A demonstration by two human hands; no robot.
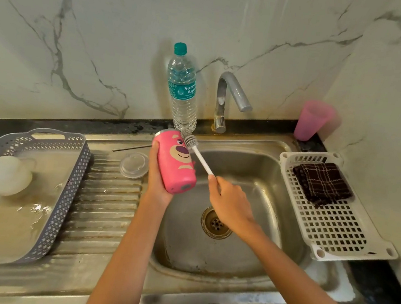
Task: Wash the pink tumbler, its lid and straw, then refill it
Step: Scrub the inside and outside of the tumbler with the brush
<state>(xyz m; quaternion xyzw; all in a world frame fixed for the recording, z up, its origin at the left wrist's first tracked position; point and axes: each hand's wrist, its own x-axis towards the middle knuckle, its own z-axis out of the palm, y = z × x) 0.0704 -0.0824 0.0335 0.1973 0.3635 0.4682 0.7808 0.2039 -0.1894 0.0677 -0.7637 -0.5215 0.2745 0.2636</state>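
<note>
The water bottle and tap stand just beyond your fingers. Your left hand curls around the pink tumbler, tilted over the sink. Your right hand pinches a brush, bristles at the tumbler's rim. The lid and straw lie just left of your fingers. A dark cloth sits in the white basket to the right.

Your left hand and right hand are bare, and both slim forearms run uncovered down to the bottom edge. Your fingernails look short and plain, though the view is soft.
</note>
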